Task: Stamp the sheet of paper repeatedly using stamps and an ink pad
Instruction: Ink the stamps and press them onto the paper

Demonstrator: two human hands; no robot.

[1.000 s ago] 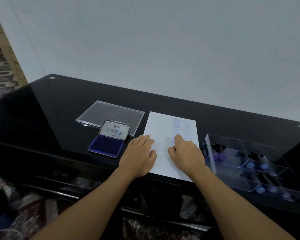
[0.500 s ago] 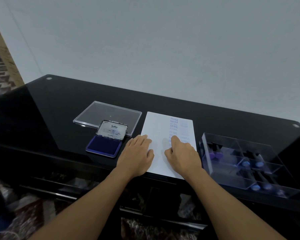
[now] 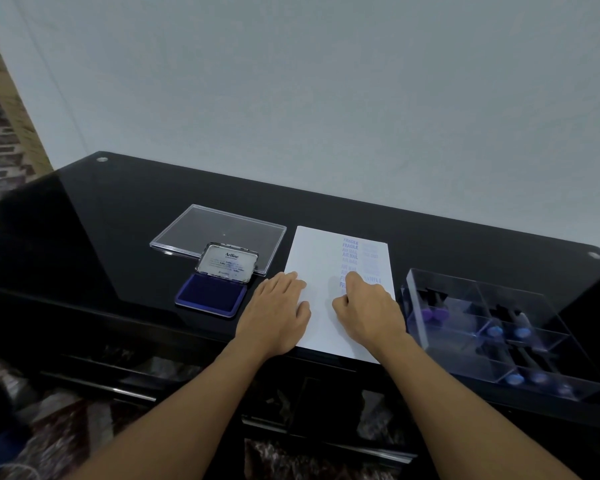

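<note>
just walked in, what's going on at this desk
A person is stamping a sheet of paper on a black table. Their left hand lies flat on its left edge, steadying it. Their right hand is curled down by the blue prints, apparently pressing a stamp hidden beneath it. An open ink pad sits left, a clear tray of stamps right.

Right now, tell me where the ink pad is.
In the head view, the ink pad sits left of the paper sheet, beside the left hand, a clear lid behind it.
</note>
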